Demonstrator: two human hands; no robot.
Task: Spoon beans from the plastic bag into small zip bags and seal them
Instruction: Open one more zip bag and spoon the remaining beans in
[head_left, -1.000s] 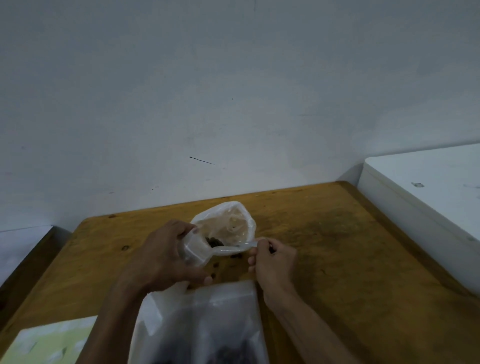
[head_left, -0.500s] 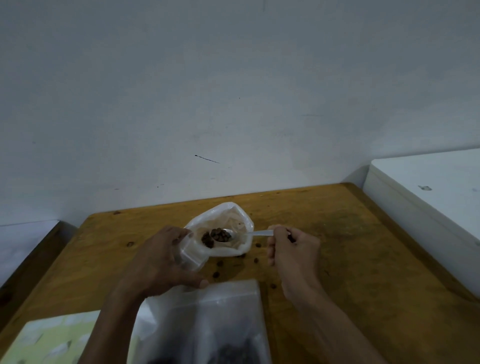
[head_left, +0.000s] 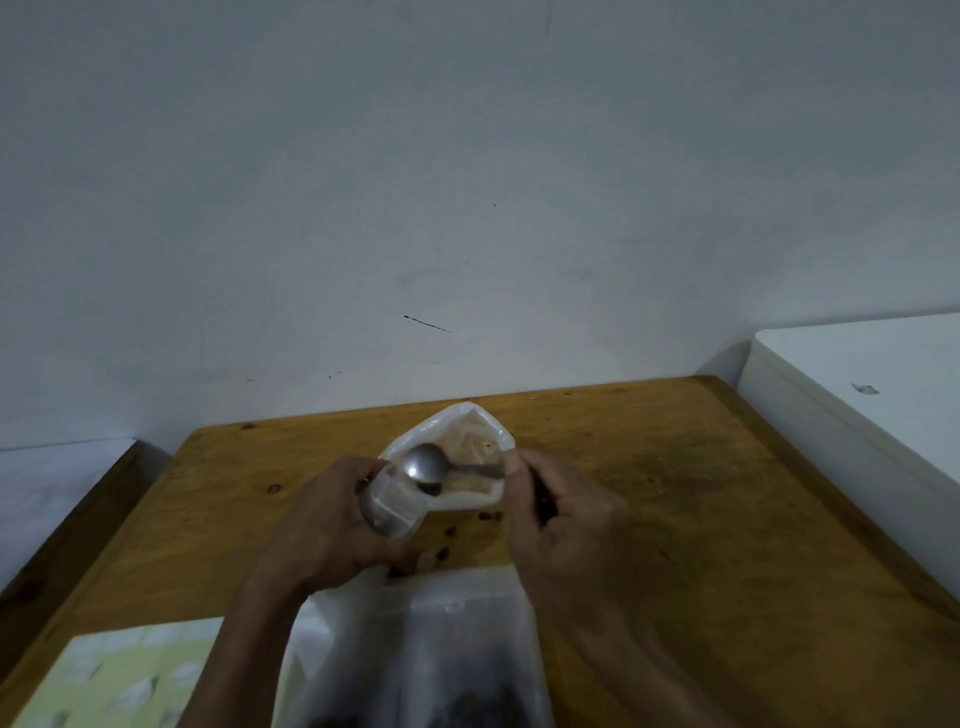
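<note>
My left hand (head_left: 332, 525) grips a small clear zip bag (head_left: 390, 503) just above the wooden table (head_left: 701, 519). My right hand (head_left: 561, 514) pinches the handle of a metal spoon (head_left: 427, 464). The spoon's bowl shows bare shiny metal and is tipped at the zip bag's mouth. Behind both stands an open white plastic bag (head_left: 470, 431), its mouth facing me. Close to me lies a larger clear plastic bag (head_left: 415, 644) with dark beans in its lower part, partly cut off by the frame.
Several loose beans (head_left: 485, 517) lie on the table between my hands. A yellow-green printed sheet (head_left: 119, 675) is at the near left. A white box-like surface (head_left: 857, 395) borders the table's right edge. A grey wall rises behind.
The spoon was heaped with beans over the white bag half a second ago. Now it has swung left to the zip bag's mouth and shows no beans.
</note>
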